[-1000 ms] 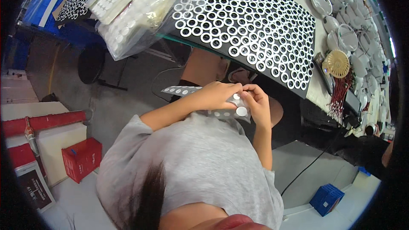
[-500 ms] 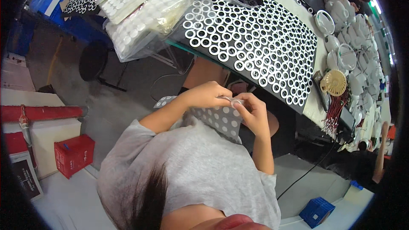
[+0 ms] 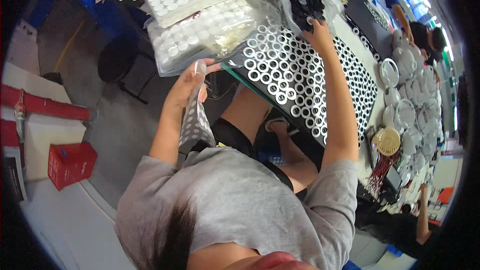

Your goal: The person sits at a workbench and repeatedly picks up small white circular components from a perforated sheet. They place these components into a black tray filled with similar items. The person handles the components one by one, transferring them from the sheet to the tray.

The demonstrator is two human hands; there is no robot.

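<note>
My left hand (image 3: 186,86), over my lap at the table's near left corner, holds a limp, greyish see-through sheet of round white stickers (image 3: 195,125) by its upper edge. The sheet hangs down from the fingers. My right arm stretches across the table, and my right hand (image 3: 318,34) is at the mouth of a clear plastic bag (image 3: 286,1) with small black round parts (image 3: 306,9) in it. Its fingers are closed at the parts; a pale ring shows at the fingertips, and I cannot make out what they hold. White rings with dark centres (image 3: 284,65) lie in rows under my right arm.
Stacked bagged sheets of white discs (image 3: 197,32) lie at the table's left. To the right are a pale yellow slotted round part (image 3: 386,141), red wires (image 3: 382,172) and many white housings (image 3: 415,105). A dark stool (image 3: 117,64) and a red box (image 3: 73,164) stand left.
My hands were together over my lap at the sheet's edge. They have parted: the left moved left with the sheet, the right reached forward to the bag of black parts.
</note>
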